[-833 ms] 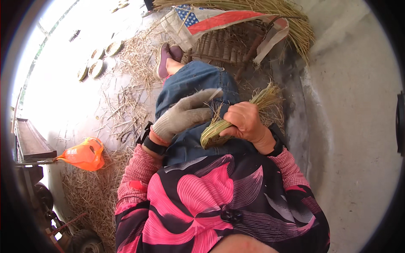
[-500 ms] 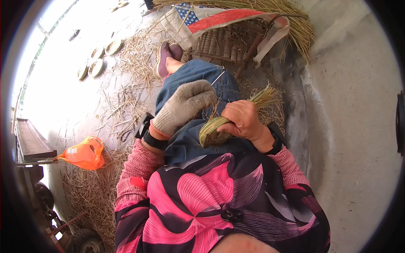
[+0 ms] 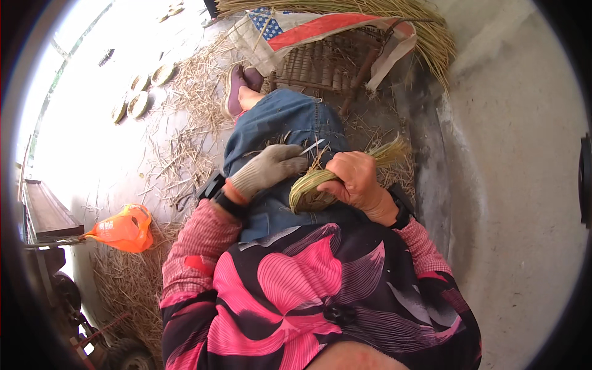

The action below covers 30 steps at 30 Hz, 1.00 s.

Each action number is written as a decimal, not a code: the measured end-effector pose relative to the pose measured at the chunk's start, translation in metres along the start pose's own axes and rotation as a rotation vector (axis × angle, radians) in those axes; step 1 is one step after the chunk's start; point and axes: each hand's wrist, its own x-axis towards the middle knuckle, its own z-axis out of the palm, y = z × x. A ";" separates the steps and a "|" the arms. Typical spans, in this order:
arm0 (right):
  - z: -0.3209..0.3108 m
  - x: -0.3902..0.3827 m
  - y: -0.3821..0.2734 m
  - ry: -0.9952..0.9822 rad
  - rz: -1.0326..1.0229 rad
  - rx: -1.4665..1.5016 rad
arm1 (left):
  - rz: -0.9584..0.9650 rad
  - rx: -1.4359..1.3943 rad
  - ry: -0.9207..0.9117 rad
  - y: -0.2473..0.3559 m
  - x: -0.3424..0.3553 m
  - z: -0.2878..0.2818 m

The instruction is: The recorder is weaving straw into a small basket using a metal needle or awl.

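Right hand (image 3: 356,177), bare: clamped around a coiled straw bundle (image 3: 301,195), knuckles upward, thumb laid toward nine o'clock. Bundle: at mid-view over the denim lap (image 3: 262,223), loose ends fanning toward two o'clock. Left hand (image 3: 264,171), gloved: near the coil's ten o'clock, fingers together and pointing toward two, pinched on a thin pale sliver (image 3: 313,146); forearm from seven o'clock.
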 end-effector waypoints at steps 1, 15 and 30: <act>0.002 -0.004 0.002 0.001 0.000 0.001 | -0.067 -0.173 0.121 -0.004 -0.013 0.003; 0.009 0.005 0.001 -0.073 0.071 0.076 | -0.036 -0.225 0.096 0.057 -0.071 -0.018; 0.019 -0.007 -0.008 -0.185 0.235 0.281 | -0.096 -0.425 0.221 0.053 -0.061 -0.016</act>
